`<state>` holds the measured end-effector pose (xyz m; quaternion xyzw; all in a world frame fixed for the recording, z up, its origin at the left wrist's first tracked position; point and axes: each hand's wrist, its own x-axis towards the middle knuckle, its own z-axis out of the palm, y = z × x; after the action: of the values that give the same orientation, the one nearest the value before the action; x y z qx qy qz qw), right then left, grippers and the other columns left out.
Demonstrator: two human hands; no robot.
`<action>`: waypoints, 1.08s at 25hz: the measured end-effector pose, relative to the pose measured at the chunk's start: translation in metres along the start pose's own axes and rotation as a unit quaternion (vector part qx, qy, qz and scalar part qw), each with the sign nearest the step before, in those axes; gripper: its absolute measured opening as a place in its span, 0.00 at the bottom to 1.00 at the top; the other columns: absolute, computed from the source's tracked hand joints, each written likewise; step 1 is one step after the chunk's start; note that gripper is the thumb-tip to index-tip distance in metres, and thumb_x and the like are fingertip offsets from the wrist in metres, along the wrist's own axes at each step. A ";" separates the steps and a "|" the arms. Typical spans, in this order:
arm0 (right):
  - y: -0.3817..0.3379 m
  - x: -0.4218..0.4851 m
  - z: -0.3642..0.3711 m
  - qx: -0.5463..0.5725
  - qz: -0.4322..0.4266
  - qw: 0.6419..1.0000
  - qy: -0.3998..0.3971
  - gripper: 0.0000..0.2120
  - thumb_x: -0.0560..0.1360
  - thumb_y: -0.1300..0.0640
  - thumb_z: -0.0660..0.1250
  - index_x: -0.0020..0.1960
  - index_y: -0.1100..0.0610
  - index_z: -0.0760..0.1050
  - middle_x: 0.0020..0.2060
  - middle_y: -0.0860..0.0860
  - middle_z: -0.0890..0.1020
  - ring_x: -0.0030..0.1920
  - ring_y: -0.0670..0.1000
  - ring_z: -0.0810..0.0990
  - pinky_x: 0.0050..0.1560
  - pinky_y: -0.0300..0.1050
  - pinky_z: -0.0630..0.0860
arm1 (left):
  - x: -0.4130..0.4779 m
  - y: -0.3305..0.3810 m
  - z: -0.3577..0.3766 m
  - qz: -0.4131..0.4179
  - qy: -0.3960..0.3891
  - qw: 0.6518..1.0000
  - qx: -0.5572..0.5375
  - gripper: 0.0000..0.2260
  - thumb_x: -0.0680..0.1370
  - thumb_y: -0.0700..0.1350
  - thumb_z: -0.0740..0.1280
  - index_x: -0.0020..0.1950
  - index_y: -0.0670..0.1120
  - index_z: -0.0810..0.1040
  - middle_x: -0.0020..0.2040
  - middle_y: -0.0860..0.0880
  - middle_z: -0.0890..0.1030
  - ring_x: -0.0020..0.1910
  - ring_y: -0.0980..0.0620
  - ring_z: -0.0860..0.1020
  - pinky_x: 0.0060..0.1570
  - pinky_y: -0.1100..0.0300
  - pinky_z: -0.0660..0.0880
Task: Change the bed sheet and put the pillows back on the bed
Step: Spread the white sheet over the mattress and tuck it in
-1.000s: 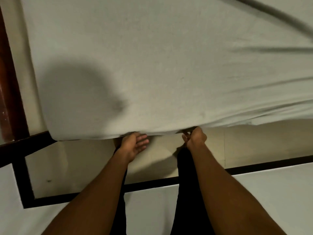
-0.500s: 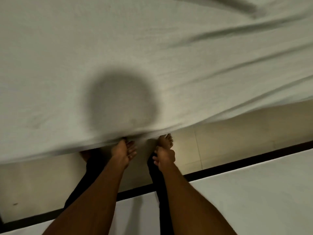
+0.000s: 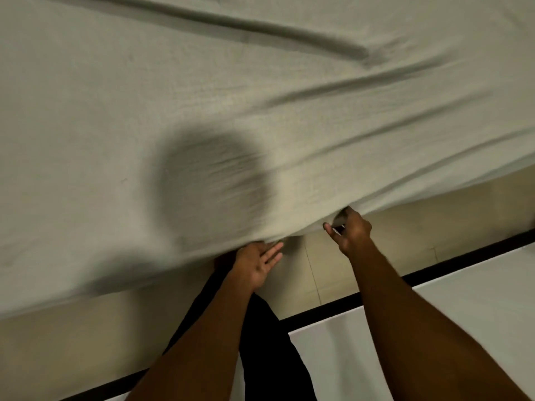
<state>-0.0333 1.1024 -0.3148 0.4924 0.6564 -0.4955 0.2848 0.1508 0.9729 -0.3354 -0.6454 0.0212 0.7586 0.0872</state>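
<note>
Head view. The pale bed sheet [image 3: 202, 96] lies spread over the mattress and fills the upper part of the frame, its near edge hanging just above the tiled floor [image 3: 419, 224]. Long creases [image 3: 260, 27] cross its far side. The left hand [image 3: 256, 266] is turned palm up, its fingers [image 3: 273, 253] straight and slightly spread against the underside of the overhang. The right hand [image 3: 353, 234] has its fingers curled, pinching a fold of the hem. Compared with one second ago, the bed's corner and its dark frame have left the view, and both hands now work further along the same edge. Half a second ago the hands were close together; they are now apart, the right one higher on the hem. This suggests that tucking is proceeding along the side, section by section. The remaining creases indicate that smoothing is not yet done. No pillows are in view, so that step probably remains.
</note>
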 end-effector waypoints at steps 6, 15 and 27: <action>0.023 0.005 -0.017 0.096 0.017 0.995 -0.016 0.09 0.76 0.62 0.73 0.55 0.61 0.78 0.52 0.57 0.80 0.44 0.56 0.79 0.27 0.40 0.74 | 0.023 -0.025 0.038 -0.003 0.043 0.995 -0.090 0.10 0.82 0.34 0.59 0.52 0.42 0.79 0.52 0.44 0.82 0.51 0.48 0.81 0.56 0.49 0.77; -0.073 0.046 -0.084 0.312 0.066 0.938 -0.134 0.24 0.72 0.59 0.62 0.66 0.56 0.80 0.64 0.55 0.83 0.65 0.61 0.82 0.68 0.59 0.76 | 0.025 -0.069 0.029 0.169 0.047 0.904 -0.389 0.27 0.60 0.29 0.65 0.57 0.44 0.82 0.58 0.44 0.85 0.64 0.43 0.80 0.73 0.47 0.71; -0.123 0.171 -0.200 -0.066 0.085 0.994 0.027 0.13 0.76 0.60 0.74 0.58 0.62 0.78 0.63 0.61 0.81 0.58 0.65 0.81 0.63 0.65 0.78 | 0.085 -0.124 0.004 0.032 0.199 0.959 -0.201 0.27 0.74 0.53 0.79 0.70 0.47 0.79 0.67 0.43 0.82 0.62 0.40 0.82 0.62 0.42 0.77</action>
<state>-0.1845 1.3477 -0.3471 0.5396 0.6508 -0.4115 0.3405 0.1543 1.1044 -0.4084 -0.7866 -0.0941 0.6057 -0.0742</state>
